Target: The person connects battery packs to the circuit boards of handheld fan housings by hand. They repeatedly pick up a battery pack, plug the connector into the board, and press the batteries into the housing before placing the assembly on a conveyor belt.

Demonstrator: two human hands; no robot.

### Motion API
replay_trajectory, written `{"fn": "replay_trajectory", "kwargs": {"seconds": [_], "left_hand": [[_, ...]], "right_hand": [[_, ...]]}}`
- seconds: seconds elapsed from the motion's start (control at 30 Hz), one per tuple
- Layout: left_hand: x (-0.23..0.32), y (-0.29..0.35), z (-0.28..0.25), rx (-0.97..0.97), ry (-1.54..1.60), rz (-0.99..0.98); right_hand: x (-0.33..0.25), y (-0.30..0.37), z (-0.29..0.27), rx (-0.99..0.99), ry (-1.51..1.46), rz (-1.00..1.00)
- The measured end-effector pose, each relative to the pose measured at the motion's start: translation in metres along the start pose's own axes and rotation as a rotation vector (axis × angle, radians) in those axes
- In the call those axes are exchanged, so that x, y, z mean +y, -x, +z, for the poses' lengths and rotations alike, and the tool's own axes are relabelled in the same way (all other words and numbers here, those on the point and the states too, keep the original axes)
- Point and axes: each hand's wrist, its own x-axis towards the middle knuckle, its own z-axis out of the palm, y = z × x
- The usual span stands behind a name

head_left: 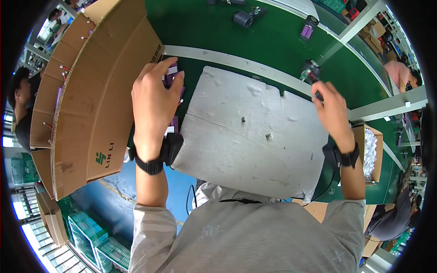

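Note:
My left hand [157, 88] reaches over the strip between the carton and the foam board, its thumb and fingers apart. Close to its fingertips lie purple battery packs [169, 81] with white labels, partly hidden by the hand. Another purple pack [174, 122] shows beside my left wrist. My right hand [331, 107] is closed round the lower end of a dark device [311, 69] with a round head, held up past the board's far right corner. In front of me lies a white foam board [250, 132] with dents and small holes.
A tall cardboard carton [98, 104] with wired purple packs inside stands at left. Beyond a pale rail [236, 63], the green bench holds a dark cylindrical part [243, 18] and a dark device with a purple pack [308, 29]. A small carton [373, 154] stands at right.

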Motion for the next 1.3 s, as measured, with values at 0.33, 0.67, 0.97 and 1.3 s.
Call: {"fn": "replay_trajectory", "kwargs": {"seconds": [0.33,0.67,0.97,1.3], "left_hand": [[-0.067,-0.031,0.051,-0.400,-0.310,-0.120],[0.078,0.015,0.012,-0.308,0.299,0.348],[0.100,0.062,0.072,-0.565,0.764,0.298],[0.093,0.061,0.120,-0.923,0.608,0.239]], "right_hand": [[-0.073,0.102,0.013,-0.297,-0.293,-0.221],[-0.044,0.072,0.044,0.473,-0.666,-0.059],[-0.024,0.092,0.051,0.201,-0.695,0.025],[-0.019,0.088,0.055,0.074,-0.851,0.223]]}}
